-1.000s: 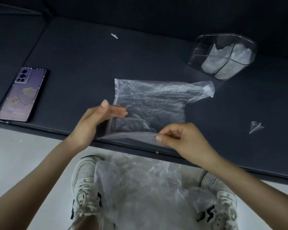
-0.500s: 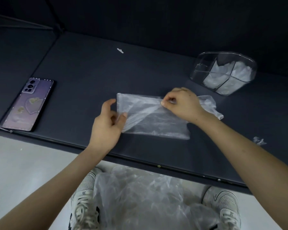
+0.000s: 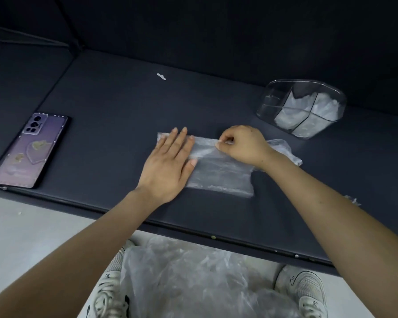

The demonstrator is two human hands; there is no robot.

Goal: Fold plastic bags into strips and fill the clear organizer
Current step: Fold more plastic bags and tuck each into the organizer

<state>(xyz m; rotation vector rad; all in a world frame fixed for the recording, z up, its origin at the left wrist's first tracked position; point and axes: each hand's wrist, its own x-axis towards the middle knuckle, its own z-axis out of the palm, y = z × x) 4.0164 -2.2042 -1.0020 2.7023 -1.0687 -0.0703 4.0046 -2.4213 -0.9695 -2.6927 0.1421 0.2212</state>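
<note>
Plastic bag [image 3: 218,173] lies folded on the dark table [image 3: 106,125], near the clear organizer [image 3: 302,107]. Left hand [image 3: 170,166] presses it flat, fingers straight. Right hand [image 3: 241,144] pinches its folded edge.

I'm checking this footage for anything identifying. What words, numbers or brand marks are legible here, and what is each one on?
"36": on the tongue of the left shoe.
"36": on the tongue of the right shoe.
Phone: faint print low on its back, too blurred to read.
Plastic bag and clear organizer: no text visible.
</note>
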